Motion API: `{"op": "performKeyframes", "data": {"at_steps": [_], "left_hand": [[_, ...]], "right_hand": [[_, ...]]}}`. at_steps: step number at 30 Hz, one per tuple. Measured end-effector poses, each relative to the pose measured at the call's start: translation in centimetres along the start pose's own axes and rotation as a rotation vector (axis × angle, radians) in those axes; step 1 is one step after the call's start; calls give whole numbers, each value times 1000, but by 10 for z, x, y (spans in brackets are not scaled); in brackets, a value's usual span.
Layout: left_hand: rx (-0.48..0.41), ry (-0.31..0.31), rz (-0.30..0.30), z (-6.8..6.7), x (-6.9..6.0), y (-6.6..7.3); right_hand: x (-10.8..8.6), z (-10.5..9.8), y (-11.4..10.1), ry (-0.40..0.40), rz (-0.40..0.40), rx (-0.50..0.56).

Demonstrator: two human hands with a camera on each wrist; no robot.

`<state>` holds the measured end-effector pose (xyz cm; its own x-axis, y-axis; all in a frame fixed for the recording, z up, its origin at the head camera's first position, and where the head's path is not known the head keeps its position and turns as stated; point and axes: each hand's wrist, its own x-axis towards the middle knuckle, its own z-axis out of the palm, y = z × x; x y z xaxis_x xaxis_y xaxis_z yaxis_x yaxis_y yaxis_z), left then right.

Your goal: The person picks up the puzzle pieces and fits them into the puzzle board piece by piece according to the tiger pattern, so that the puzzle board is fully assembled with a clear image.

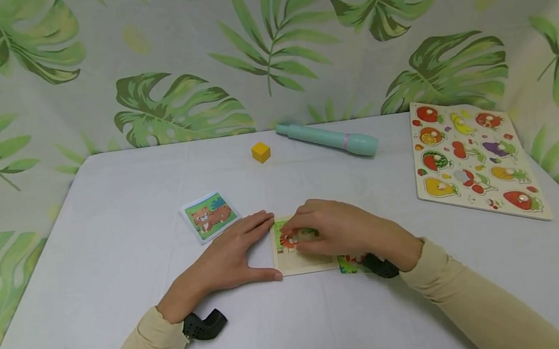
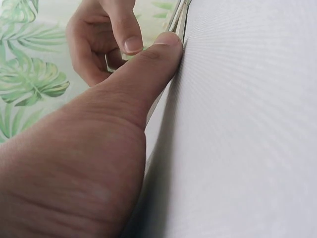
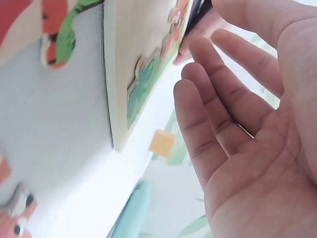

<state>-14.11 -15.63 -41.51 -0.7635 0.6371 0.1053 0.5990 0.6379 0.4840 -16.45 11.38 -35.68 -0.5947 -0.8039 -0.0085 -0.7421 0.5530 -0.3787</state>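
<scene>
A small wooden jigsaw board (image 1: 307,263) with a pale bare lower part lies flat in front of me. Along its upper part sit picture pieces (image 3: 143,82), including an orange tiger face. My left hand (image 1: 227,258) rests beside the board, fingertips at its upper left corner and thumb against its lower left corner. Above the board is my right hand (image 1: 335,227), its fingers loosely bent; the right wrist view shows nothing in its palm. A loose piece (image 1: 349,265) with green and orange print lies partly hidden under the right wrist, and another loose piece (image 3: 58,37) shows in the right wrist view.
A tiger picture card (image 1: 209,217) lies left of the board. Farther back are a yellow cube (image 1: 261,152) and a mint-green torch-shaped object (image 1: 330,139). On the right lies a large fruit peg puzzle (image 1: 477,165). Leaf-patterned cloth (image 1: 273,41) hangs behind the white table.
</scene>
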Motion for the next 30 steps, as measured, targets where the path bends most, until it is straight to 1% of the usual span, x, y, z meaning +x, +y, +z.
{"op": "performKeyframes", "data": {"at_steps": [5, 8, 12, 16, 23, 30], "left_hand": [[1, -6, -4, 0, 0, 0], [-1, -8, -9, 1, 0, 0], [1, -5, -11, 1, 0, 0], [2, -1, -9, 1, 0, 0], [8, -6, -11, 0, 0, 2], [16, -9, -8, -1, 0, 2]], "right_hand": [[-7, -4, 0, 5, 22, 1], [-11, -7, 1, -4, 53, 7], [-18, -10, 3, 2, 78, 17], [-25, -12, 5, 20, 74, 26], [-36, -15, 8, 28, 99, 50], [-48, -17, 11, 46, 111, 43]]}}
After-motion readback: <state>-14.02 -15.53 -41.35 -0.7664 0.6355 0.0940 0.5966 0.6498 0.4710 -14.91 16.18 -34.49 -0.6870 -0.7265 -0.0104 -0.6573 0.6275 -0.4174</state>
